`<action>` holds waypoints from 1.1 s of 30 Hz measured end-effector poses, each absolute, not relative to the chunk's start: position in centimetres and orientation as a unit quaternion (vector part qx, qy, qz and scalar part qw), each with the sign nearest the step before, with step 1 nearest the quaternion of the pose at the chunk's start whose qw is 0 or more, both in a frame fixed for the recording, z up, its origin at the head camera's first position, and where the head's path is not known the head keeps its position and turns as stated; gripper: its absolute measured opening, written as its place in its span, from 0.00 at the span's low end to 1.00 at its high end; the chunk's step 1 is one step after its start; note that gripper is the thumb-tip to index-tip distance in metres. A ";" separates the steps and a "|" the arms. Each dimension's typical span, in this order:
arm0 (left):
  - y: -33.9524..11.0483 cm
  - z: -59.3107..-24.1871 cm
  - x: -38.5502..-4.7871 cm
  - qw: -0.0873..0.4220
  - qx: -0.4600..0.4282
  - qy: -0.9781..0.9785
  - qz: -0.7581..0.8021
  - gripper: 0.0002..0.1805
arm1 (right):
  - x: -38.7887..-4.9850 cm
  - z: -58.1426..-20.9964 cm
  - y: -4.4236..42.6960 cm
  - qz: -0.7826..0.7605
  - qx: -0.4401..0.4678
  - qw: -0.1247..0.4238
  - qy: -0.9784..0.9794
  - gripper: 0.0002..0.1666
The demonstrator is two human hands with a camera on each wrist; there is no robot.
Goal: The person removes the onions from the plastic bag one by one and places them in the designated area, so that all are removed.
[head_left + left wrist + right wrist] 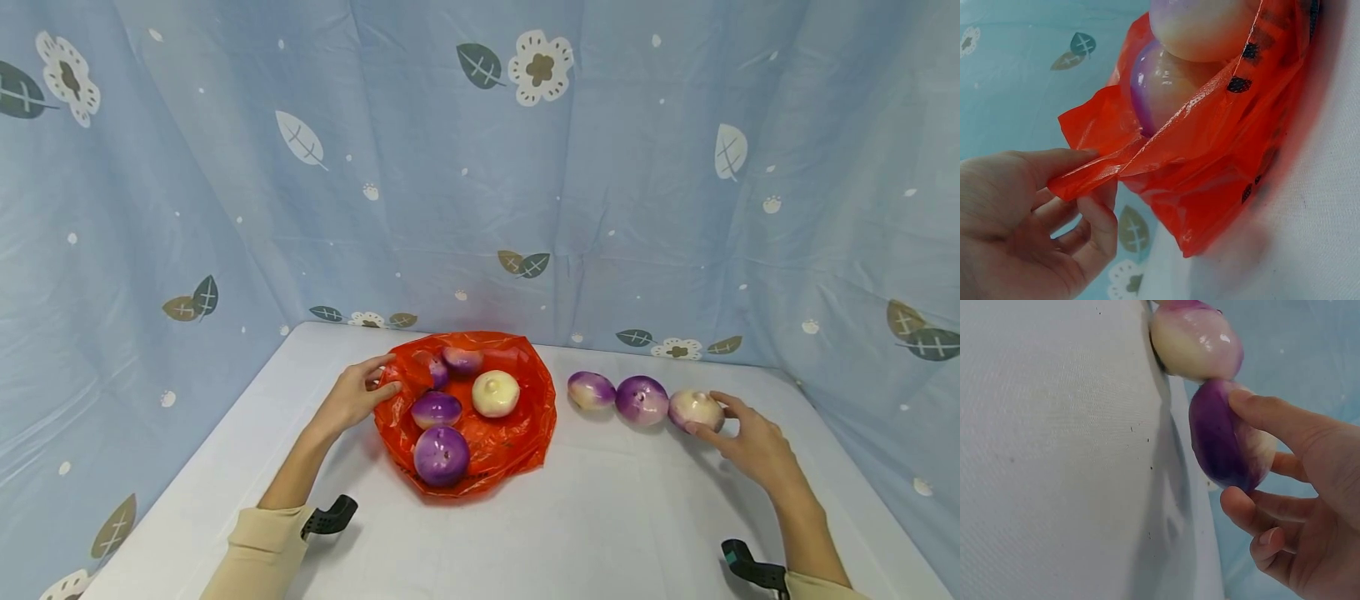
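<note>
Your left hand (356, 397) pinches the rim of the red bag (517, 446) at its left side, a fold of the film caught between thumb and fingers. Your right hand (757, 442), well to the right of the bag, holds the end turnip (694, 409), thumb on one side and fingers on the other; you cannot tell whether it is lifted off the tabletop (600, 517).

From that turnip, a row runs back toward the bag: the middle turnip (642, 400), mostly purple, touches it, and the inner turnip (591, 390), purple above and pale below, lies just beside the bag's right rim.

The bag is spread wide open and has five turnips in it. The pale turnip (495, 393) sits right of the bag's middle, and a large purple turnip (442, 457) lies at its front. Just behind that, in the bag's left half, is a two-tone turnip (437, 409). At the bag's back are two more, the left one partly covered by the film.

Black wrist mounts (330, 518) and beige sleeves (258, 546) show in front of the bag on either side. Beyond the bag hangs a blue curtain (420, 208) printed with leaves and flowers.
</note>
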State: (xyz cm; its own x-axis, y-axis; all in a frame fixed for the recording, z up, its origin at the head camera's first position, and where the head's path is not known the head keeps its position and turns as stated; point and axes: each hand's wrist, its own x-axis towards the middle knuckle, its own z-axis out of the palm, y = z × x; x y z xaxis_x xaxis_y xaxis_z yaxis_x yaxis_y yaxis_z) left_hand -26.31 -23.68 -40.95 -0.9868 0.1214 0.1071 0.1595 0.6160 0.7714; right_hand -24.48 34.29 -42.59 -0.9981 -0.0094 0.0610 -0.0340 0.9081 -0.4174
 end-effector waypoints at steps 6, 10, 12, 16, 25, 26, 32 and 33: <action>-23.5 -41.0 -26.3 0.020 -0.076 -0.897 -0.434 0.31 | -24.6 -42.8 34.1 0.211 0.012 0.019 -0.977 0.52; -23.5 -41.0 -26.3 0.019 -0.074 -0.895 -0.439 0.31 | -24.7 -43.1 34.0 0.209 0.011 0.018 -0.978 0.52; -23.5 -41.0 -26.3 0.019 -0.077 -0.895 -0.439 0.31 | -24.7 -43.2 34.0 0.207 0.010 0.016 -0.978 0.52; -23.5 -40.9 -26.2 0.019 -0.075 -0.894 -0.441 0.31 | -24.8 -43.2 34.0 0.203 0.012 0.016 -0.979 0.52; -23.5 -40.8 -26.1 0.016 -0.079 -0.892 -0.445 0.31 | -24.7 -43.3 34.0 0.201 0.016 0.012 -0.979 0.53; -23.5 -40.8 -26.1 0.016 -0.079 -0.891 -0.447 0.31 | -24.7 -43.2 34.0 0.201 0.017 0.013 -0.979 0.53; -23.5 -40.8 -26.1 0.015 -0.077 -0.892 -0.444 0.31 | -24.5 -42.7 34.0 0.203 0.025 0.019 -0.979 0.54; -23.5 -40.8 -26.1 0.016 -0.076 -0.893 -0.444 0.31 | -24.5 -42.6 34.1 0.203 0.027 0.019 -0.979 0.54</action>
